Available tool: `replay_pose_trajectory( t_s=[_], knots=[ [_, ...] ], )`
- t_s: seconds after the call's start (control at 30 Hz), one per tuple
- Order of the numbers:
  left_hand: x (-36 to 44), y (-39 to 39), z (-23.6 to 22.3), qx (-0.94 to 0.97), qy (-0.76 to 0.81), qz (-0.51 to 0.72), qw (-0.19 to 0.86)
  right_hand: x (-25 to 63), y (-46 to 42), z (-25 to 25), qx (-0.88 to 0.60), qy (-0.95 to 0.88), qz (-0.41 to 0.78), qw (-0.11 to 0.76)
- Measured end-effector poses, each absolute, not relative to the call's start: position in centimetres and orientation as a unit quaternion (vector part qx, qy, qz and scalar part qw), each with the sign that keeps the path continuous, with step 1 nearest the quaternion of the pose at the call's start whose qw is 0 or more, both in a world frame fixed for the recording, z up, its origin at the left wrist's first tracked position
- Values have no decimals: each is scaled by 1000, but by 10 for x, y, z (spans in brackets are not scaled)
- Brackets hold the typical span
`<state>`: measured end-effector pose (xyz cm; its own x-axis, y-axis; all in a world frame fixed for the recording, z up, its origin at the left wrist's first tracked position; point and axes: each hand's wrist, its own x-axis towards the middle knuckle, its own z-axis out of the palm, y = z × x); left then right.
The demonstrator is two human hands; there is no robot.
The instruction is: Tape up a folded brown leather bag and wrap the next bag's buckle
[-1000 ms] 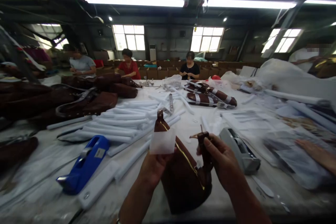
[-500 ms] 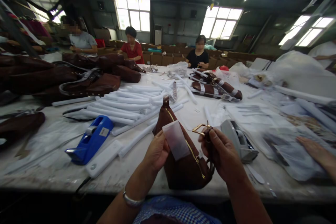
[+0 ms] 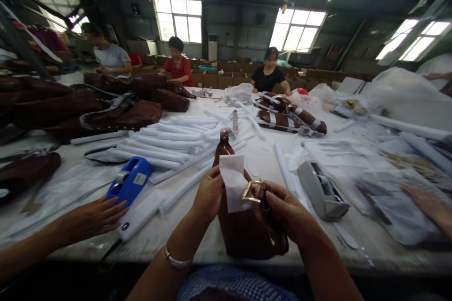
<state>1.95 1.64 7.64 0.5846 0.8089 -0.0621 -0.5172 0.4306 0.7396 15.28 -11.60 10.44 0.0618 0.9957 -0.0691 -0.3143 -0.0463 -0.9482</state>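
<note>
In front of me on the table stands a brown leather bag with a gold zip, partly hidden by my hands. My left hand pinches the left edge of a small white translucent sheet, held upright before the bag. Closed around the end of a brown strap, my right hand holds up its gold buckle. The buckle's frame overlaps the sheet's right edge; whether they touch I cannot tell.
A blue tape dispenser lies left, with another person's hand reaching to it. A grey tape dispenser stands right, near another hand on plastic bags. White foam tubes and brown bags lie beyond.
My right hand has brought the buckle left, up to the white sheet, which has turned more upright. Another person's hand has come in from the left to the blue dispenser.
</note>
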Motion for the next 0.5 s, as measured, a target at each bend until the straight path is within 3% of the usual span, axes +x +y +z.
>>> replay_pose_trajectory(
  t_s=[0.13, 0.3, 0.5],
  knots=[
    [14, -4, 55, 478, 228, 341, 777, 153, -107, 106, -435, -322, 547, 639],
    [-3, -29, 40, 429, 206, 164, 864, 156, -97, 94, -500, -271, 477, 671],
    [-8, -14, 42, 304, 231, 245, 891, 155, -107, 91, -506, -301, 446, 674]
  ],
)
